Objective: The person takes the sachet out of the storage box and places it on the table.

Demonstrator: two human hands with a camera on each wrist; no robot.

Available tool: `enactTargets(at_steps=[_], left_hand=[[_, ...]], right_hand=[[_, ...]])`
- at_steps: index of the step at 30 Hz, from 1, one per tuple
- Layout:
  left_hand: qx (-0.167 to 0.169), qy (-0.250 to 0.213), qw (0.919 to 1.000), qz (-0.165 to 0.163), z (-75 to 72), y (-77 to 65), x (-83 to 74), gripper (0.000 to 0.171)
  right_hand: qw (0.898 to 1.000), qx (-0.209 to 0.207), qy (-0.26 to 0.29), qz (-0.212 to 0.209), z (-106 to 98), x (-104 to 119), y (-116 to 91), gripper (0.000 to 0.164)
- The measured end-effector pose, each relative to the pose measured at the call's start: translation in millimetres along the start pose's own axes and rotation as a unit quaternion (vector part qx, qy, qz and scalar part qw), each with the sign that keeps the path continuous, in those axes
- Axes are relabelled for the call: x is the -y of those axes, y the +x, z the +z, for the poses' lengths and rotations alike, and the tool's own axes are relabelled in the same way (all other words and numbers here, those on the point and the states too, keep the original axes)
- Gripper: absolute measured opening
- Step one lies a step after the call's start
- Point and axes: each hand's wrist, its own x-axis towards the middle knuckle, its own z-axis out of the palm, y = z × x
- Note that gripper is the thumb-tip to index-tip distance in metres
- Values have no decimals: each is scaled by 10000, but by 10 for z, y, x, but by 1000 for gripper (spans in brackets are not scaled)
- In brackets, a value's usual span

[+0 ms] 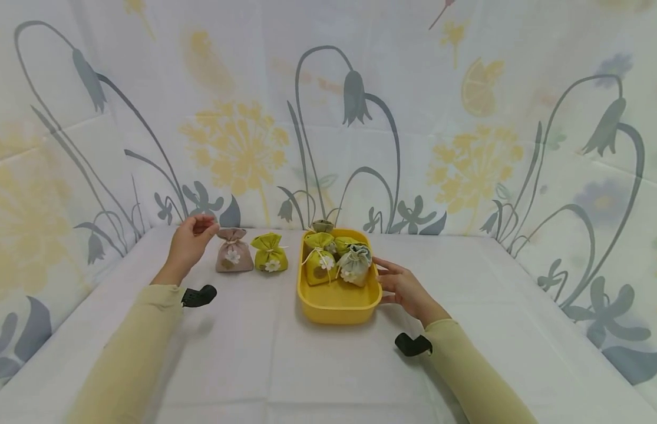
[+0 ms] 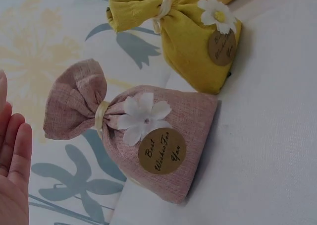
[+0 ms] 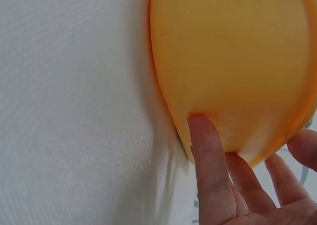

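Note:
My left hand [image 1: 191,244] is raised just left of a dusty-pink drawstring pouch [image 1: 234,253], holding nothing. In the left wrist view, its fingers [image 2: 19,148] lie apart from the pouch's gathered top. The pouch bears a white flower and a round brown "Best Wishes For You" label. Right of it stands a yellow-green pouch [image 1: 270,254]. My right hand [image 1: 408,290] touches the right wall of a yellow plastic tub [image 1: 336,315], its fingertips [image 3: 202,126] against the outside. Inside, a yellow-green pouch [image 1: 319,262] and a grey-blue pouch [image 1: 356,265] stand in front of others partly hidden.
The table wears a white cloth [image 1: 317,377]. Behind it hangs a flower-printed curtain [image 1: 439,165]. A black strap mount [image 1: 199,295] sits at my left wrist and another black mount [image 1: 412,345] at my right.

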Motion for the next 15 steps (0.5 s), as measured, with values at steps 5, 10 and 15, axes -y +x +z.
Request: enactTargets(at_steps=[5, 10, 15], left_hand=[[68, -39, 10000, 46, 42, -26, -74, 40], [230, -65, 9997, 44, 99, -35, -133, 42], [338, -126, 9993, -32, 164, -41, -176, 37]], right_hand=[[10000, -9, -3, 15, -1, 2, -6, 55], [10000, 9, 32, 9, -1, 1, -3, 55], [10000, 28, 41, -1, -3, 0, -3, 56]])
